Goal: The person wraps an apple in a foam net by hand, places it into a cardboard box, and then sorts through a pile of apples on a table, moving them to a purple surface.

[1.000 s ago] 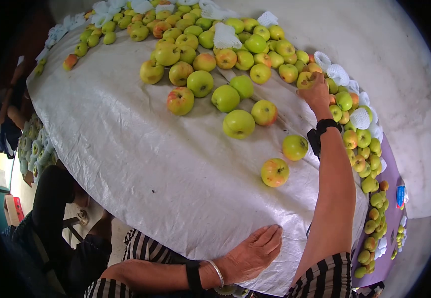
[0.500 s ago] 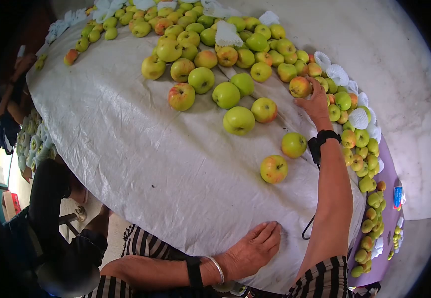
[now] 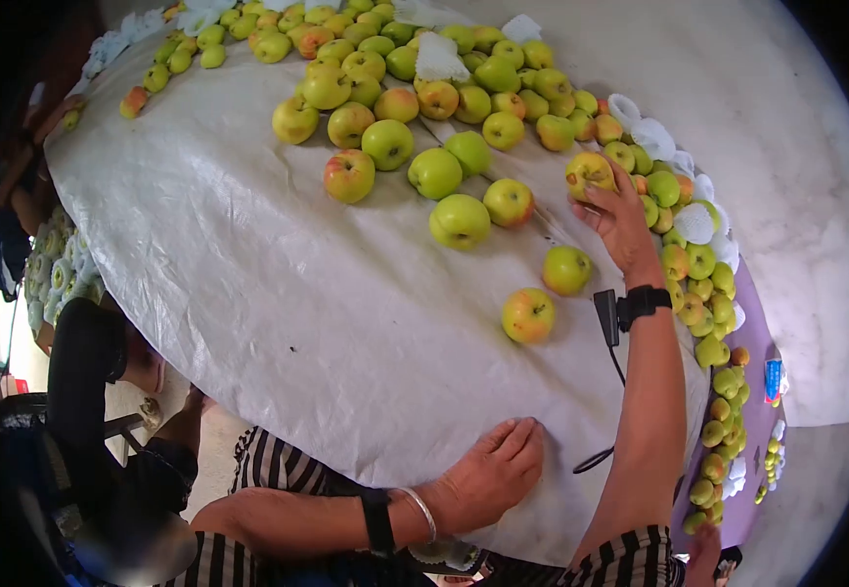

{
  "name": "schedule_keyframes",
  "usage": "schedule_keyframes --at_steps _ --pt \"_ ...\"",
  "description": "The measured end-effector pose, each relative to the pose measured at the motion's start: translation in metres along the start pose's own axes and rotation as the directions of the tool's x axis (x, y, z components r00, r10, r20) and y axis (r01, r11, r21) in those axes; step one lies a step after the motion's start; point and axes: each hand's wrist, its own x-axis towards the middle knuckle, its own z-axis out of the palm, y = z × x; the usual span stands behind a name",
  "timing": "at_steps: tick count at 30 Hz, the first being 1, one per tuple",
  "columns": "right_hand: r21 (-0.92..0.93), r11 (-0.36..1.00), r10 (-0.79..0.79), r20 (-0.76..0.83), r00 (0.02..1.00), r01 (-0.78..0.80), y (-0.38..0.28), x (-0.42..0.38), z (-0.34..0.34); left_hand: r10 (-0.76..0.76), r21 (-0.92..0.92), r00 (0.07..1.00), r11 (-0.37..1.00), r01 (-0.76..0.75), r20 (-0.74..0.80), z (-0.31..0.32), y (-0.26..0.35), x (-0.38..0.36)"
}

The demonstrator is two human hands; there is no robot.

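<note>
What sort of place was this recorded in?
Probably a fruit sorting or packing area: many round yellow-green and red-blushed apples lie over a wrinkled pale plastic-looking sheet, with white foam-mesh fruit sleeves scattered among them.

- Widest passage: bare white sheet (image 3: 219,274), left to centre
- Near side, right of centre: left hand (image 3: 491,474) resting on sheet, in the way
- Right: forearm (image 3: 647,406) bars crossing, cable (image 3: 596,460) loops beside it
- Two loose apples (image 3: 528,315) left of right wrist; gap between them and left hand passable
- Far side: apple heap (image 3: 327,88) blocks, apples and foam nets (image 3: 652,139) continue along right edge
</note>
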Motion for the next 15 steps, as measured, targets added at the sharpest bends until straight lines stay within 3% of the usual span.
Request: schedule_keyframes --at_steps 2,9,12,15 --pt "0.122 0.992 0.025 0.069 0.997 -0.034 -0.012 -0.027 0.000 -0.011 0.023 0.998 1.000 0.013 -0.068 0.003 0.006 0.003" --pt "0.364 0.931 0.013 0.036 0.999 -0.025 -0.013 -0.082 0.000 0.026 0.027 0.995 0.999 -0.024 -0.092 0.013 0.005 0.001" --pt "0.413 0.910 0.014 0.035 0.999 -0.027 -0.011 -0.095 -0.001 0.035 0.026 0.997 0.999 -0.033 -0.073 0.012 0.004 0.001" --pt "0.308 0.951 0.006 -0.032 0.999 0.004 -0.011 -0.108 0.001 0.046 0.029 0.998 0.999 -0.045 -0.037 0.009 0.003 0.003"
